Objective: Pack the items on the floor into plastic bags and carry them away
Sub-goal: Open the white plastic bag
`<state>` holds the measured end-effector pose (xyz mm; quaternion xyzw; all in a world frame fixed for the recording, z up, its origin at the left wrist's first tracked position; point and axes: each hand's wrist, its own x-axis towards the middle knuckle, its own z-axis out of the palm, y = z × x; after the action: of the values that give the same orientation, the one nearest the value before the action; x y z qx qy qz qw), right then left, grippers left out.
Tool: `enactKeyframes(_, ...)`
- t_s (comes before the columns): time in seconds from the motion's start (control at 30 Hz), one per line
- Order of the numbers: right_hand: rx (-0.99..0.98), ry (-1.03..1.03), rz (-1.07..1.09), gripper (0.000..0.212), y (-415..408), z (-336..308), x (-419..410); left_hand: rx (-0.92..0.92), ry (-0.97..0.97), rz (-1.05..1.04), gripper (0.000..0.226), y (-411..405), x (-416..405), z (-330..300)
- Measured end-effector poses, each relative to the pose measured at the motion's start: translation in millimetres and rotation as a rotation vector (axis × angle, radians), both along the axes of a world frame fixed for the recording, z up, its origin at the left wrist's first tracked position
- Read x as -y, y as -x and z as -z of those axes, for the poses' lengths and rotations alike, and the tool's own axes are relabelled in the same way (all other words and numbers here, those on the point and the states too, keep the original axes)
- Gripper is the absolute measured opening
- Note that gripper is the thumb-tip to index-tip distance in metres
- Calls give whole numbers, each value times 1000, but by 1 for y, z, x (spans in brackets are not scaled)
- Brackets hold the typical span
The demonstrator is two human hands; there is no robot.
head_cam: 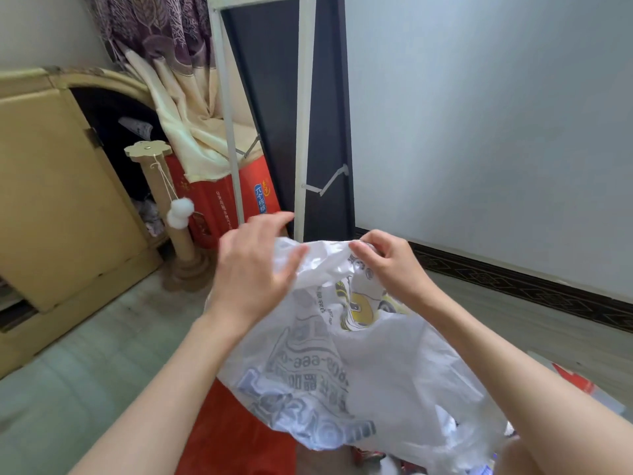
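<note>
A translucent white plastic bag with grey lettering and a yellow cartoon print hangs in front of me, filling the lower centre. My right hand pinches the bag's top edge between thumb and fingers. At the bag's upper left my left hand touches the film with its thumb, its fingers spread and blurred. A red item lies on the floor beneath the bag, mostly hidden by it. What the bag holds cannot be made out.
A cardboard cat house with a scratching post and dangling pompoms stands at left. A red box, curtain and a white-framed dark panel stand behind. A wall with dark skirting runs right. Red-and-white things lie at lower right.
</note>
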<state>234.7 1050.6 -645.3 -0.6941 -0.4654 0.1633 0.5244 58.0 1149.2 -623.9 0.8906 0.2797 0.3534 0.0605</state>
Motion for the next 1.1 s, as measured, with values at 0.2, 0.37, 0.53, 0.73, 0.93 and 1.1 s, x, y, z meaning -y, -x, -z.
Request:
enactKeyframes(0.2, 67, -65, 6, 16, 12, -4, -6, -29, 56, 154, 16, -23, 23, 17)
enactKeyframes(0.37, 322, -105, 79, 40, 9, 10, -2, 169, 194, 115, 13, -20, 11, 11)
enactKeyframes(0.53, 558, 57, 7, 82, 5, 26, -2, 315, 362, 91, 12, -9, 5, 2)
enactKeyframes(0.73, 532, -142, 187, 24, 10, 27, -15, 376, 418, 108, 13, -3, 5, -12)
enactKeyframes(0.93, 507, 175, 108, 18, -13, 24, -5, 257, 338, 57, 7, 13, -11, -14)
enactKeyframes(1.1, 498, 194, 118, 30, -14, 23, -2, 187, 331, -50, 9, 9, -15, -17)
